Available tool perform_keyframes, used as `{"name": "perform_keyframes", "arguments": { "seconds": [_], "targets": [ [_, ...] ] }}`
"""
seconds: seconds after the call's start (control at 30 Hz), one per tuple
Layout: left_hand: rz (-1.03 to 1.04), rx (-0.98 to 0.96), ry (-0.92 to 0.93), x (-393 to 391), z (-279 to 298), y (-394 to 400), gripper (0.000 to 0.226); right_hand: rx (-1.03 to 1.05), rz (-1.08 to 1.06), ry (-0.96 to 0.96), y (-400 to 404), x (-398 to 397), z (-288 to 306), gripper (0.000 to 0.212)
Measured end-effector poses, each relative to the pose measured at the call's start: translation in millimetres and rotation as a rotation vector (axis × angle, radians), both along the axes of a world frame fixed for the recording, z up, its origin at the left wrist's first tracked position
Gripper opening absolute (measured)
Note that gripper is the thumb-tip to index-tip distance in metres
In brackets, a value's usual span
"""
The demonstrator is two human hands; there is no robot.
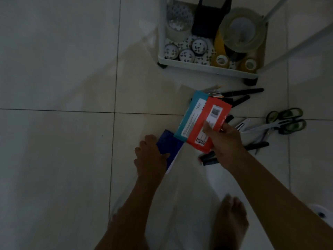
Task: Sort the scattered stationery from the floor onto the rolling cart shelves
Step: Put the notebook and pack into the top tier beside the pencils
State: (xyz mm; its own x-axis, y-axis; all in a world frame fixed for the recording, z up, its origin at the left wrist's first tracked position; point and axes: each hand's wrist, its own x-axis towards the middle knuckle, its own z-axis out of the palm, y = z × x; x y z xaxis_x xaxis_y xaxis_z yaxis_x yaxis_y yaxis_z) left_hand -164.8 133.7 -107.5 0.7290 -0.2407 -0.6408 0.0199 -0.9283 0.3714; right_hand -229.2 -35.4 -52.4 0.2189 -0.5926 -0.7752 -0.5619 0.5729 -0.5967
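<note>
Pretty dim shot, so some detail gets lost. Starting on the left, a blue packet [168, 147] is gripped by the left hand [150, 157], fingers curled over its left edge and the thumb laid across its face; it can't be told whether the packet is lifted or touching the tiled floor [59, 109]. Just right of it, a teal packet [189, 116] and a red packet [203, 127] are held together, overlapped, by the right hand [225, 143], thumb pressed on the red one's printed face with the other fingers tucked behind. Both are raised above a scatter of black pens [243, 92] lying on the floor, and a red-tipped marker [207, 158] is seen under the right wrist. Further right, green-handled scissors [284, 121] are lying on the tiles, well apart from the hands.

Up top, the rolling cart's bottom shelf [207, 66] is already loaded: patterned tape rolls [187, 55] on the left side, a black holder [207, 20] in the middle, a big clear tape roll [243, 31] and small tan rolls [250, 64] on the right. A bare foot [232, 217] is visible at the bottom.
</note>
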Motion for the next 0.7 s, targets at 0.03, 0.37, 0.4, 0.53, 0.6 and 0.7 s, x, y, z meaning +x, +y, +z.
{"name": "perform_keyframes", "arguments": {
  "seconds": [0.03,0.37,0.4,0.53,0.6,0.7],
  "targets": [
    [0.017,0.021,0.015,0,-1,2,0.055,0.016,-0.003,-0.011,0,-2,5,0.017],
    [0.07,0.017,0.049,13,76,17,0.012,0.114,0.006,-0.03,3,1,95,0.022],
    [0.091,-0.024,0.051,16,92,18,0.012,0.127,0.007,-0.033,5,3,108,0.02],
    [0.21,-0.2,0.141,34,166,14,0.015,0.181,-0.013,-0.08,11,18,180,0.022],
    [0.254,-0.22,0.165,46,211,10,0.019,0.214,-0.014,-0.107,14,27,219,0.026],
    [0.304,-0.291,0.163,68,282,6,0.017,0.238,-0.065,-0.147,16,40,283,0.034]
  ]
}}
